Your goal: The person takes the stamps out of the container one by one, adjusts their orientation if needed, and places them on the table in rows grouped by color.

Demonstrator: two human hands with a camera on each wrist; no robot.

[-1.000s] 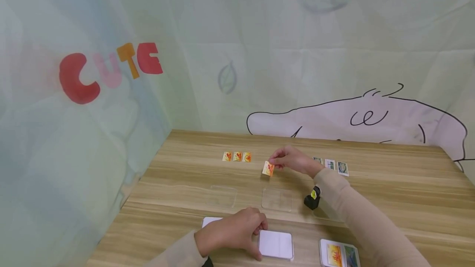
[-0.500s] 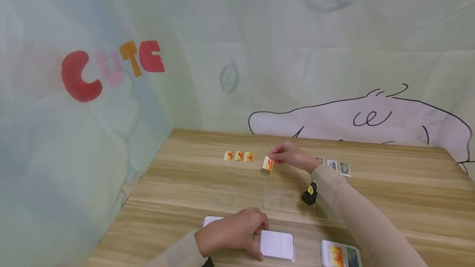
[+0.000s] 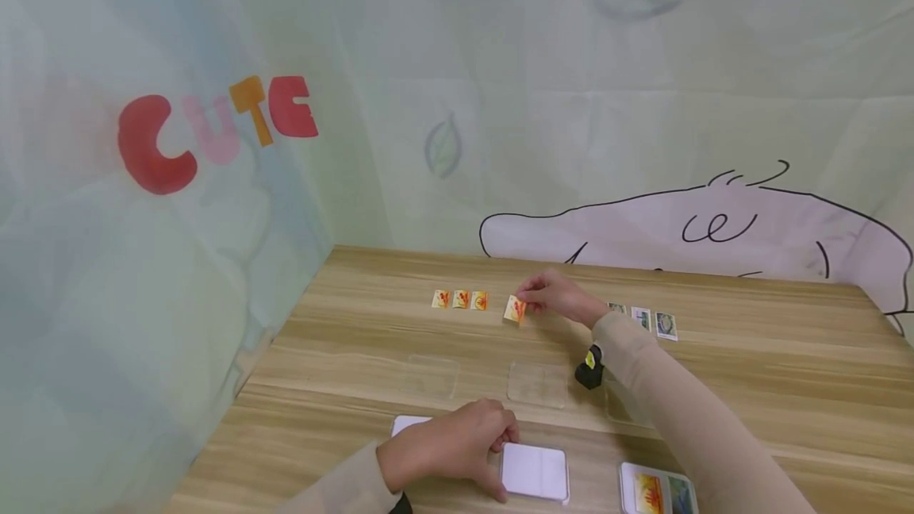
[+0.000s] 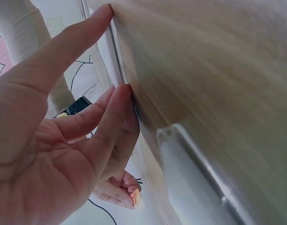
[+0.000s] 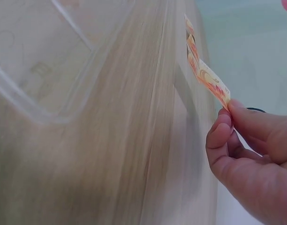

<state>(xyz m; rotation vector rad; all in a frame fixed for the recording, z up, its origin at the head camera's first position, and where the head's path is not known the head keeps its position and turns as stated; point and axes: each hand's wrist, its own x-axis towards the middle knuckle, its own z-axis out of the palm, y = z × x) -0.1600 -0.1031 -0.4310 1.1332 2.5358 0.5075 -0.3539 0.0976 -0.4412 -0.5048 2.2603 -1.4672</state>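
Observation:
In the head view my right hand (image 3: 557,297) pinches a small orange-and-yellow stamp (image 3: 514,310) between thumb and fingers. The stamp is raised off the table and tilted; its printed face shows in the right wrist view. Three similar orange stamps (image 3: 460,299) lie in a row to its left. My left hand (image 3: 457,443) rests low in front, its thumb and fingertips touching the left edge of a flat clear case with a white insert (image 3: 534,471). The left wrist view shows thumb and fingers (image 4: 120,101) apart along that edge, nothing pinched between them.
Green-grey stamps (image 3: 666,326) lie right, partly behind the right arm. Two clear covers (image 3: 537,385) (image 3: 432,377) lie mid-table. A second white-lined case (image 3: 407,423) is partly under the left hand; a case with an orange and a green stamp (image 3: 658,492) sits front right.
My right hand has moved slightly away from me, carrying the stamp toward the back of the table. The left hand stays at the white-lined case.

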